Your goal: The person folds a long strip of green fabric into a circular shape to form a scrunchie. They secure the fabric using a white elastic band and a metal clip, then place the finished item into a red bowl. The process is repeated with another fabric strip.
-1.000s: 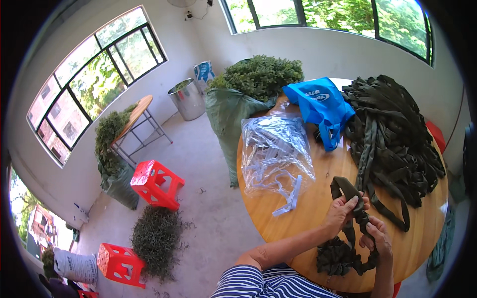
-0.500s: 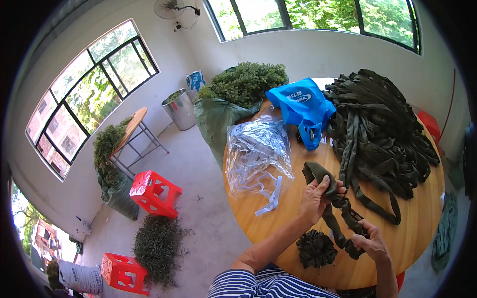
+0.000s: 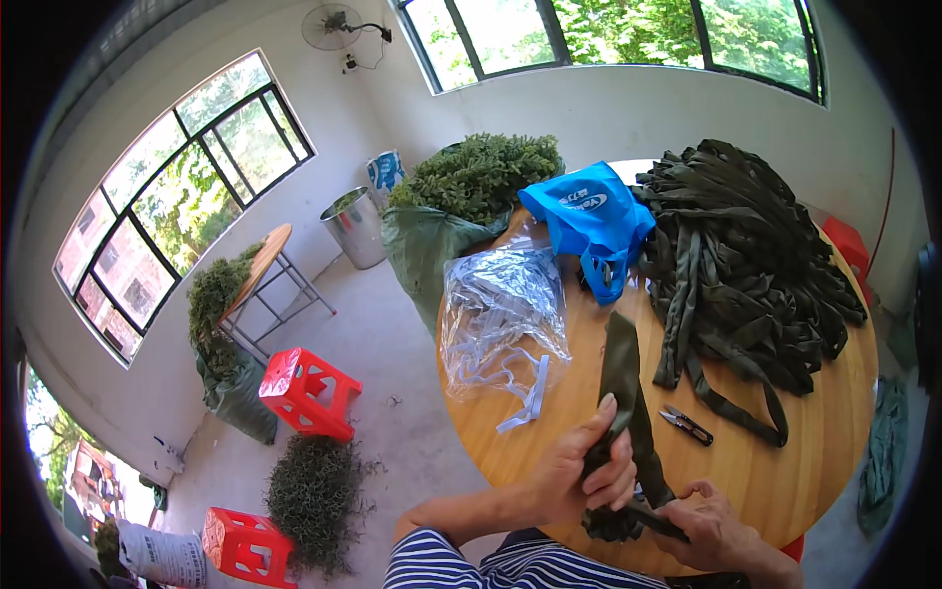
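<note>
A dark green fabric strip (image 3: 620,358) runs between my two hands close to the table's near edge. My left hand (image 3: 601,456) is closed round it, and the strip's flat upper length stretches away past my fingers. Lower right, my right hand (image 3: 702,525) pinches the strip near its lower end. Under and behind my left hand lies a gathered dark green ruffled piece (image 3: 606,527), partly covered. Small thread snips (image 3: 687,425) with dark handles lie on the wooden table (image 3: 785,481), just beyond my right hand.
A heap of dark green strips (image 3: 746,265) covers the table's far right. Beside it are a blue bag (image 3: 594,221) and a clear plastic bag (image 3: 505,304) with white elastic. Greenery sacks (image 3: 422,245) and red stools (image 3: 312,393) stand to the left.
Both hands have come nearer to me, the left slightly leftward. The strip, bunched and twisted before, now shows a smooth straight length. The snips are now in plain sight.
</note>
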Demonstrator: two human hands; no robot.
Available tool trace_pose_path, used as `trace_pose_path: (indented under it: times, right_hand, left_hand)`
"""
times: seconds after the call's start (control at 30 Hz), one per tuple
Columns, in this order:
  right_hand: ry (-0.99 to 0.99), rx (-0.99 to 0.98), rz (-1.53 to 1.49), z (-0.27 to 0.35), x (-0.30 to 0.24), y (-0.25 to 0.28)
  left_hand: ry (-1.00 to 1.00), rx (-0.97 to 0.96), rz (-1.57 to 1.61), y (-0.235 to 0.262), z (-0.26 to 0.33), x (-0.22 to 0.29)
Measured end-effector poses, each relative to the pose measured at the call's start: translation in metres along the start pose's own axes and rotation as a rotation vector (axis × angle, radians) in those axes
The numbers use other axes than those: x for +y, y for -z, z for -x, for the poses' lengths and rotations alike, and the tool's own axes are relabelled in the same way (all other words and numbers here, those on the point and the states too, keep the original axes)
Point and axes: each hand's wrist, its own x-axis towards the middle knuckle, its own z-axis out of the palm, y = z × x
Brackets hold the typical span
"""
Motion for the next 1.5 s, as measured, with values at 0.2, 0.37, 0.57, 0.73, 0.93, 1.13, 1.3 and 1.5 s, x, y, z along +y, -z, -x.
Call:
trace_pose_path:
  times: [0.2, 0.37, 0.57, 0.73, 0.93, 1.13, 1.3, 1.5]
  right_hand:
    - [-0.136, 0.183, 0.386, 0.012, -0.004, 0.0]
    - [-0.217, 0.259, 0.438, -0.003, 0.002, -0.001]
    - [-0.154, -0.052, 0.106, -0.03, -0.006, 0.008]
    - [-0.22, 0.097, 0.158, -0.039, 0.001, -0.01]
    - [-0.208, 0.077, 0.309, -0.029, -0.002, -0.02]
    - [-0.338, 0.115, 0.424, -0.021, -0.017, -0.012]
    - [-0.282, 0.31, 0.255, -0.051, -0.033, -0.011]
    - [-0.565, 0.364, -0.05, -0.076, -0.021, -0.028]
  left_hand:
    - [-0.06, 0.115, -0.042, 0.009, 0.037, 0.031]
    - [-0.126, 0.1, 0.0, 0.03, 0.037, 0.03]
    - [-0.201, 0.232, 0.061, 0.042, -0.044, -0.013]
    - [-0.321, 0.214, 0.051, 0.044, -0.057, -0.016]
    - [-0.318, 0.168, 0.141, 0.059, -0.046, -0.006]
    - [-0.252, 0.056, 0.277, 0.07, -0.042, 0.005]
    - [-0.347, 0.235, 0.252, 0.057, -0.058, -0.016]
    - [-0.445, 0.225, 0.122, 0.071, -0.071, -0.033]
